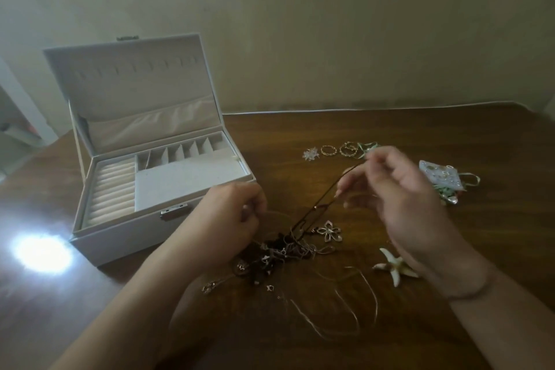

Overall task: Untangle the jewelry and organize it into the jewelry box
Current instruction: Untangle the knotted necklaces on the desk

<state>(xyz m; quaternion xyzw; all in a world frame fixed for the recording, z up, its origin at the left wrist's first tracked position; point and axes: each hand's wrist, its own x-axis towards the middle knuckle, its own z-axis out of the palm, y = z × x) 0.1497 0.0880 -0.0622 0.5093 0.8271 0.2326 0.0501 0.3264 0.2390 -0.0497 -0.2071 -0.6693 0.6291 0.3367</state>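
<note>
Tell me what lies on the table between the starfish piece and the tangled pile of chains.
In the head view, between the starfish piece and the tangled pile lies mostly bare table, crossed by thin loose chain. The silver flower pendant sits just above that stretch.

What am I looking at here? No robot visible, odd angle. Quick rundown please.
There is no robot: a person works with bare hands, filmed by one wide-angle camera worn on the head, looking forward and down. That explains the bent edges.

On the wooden table stands an open white jewelry box with ring rolls and small compartments, none visibly filled yet. In front of it lies a tangle of chains, beside a flower pendant and a starfish piece. Further back sits a row of gold rings.

The right hand pinches a dark cord and lifts it out of the tangle. The left hand holds the tangle down; its exact grip is hard to see.
</note>
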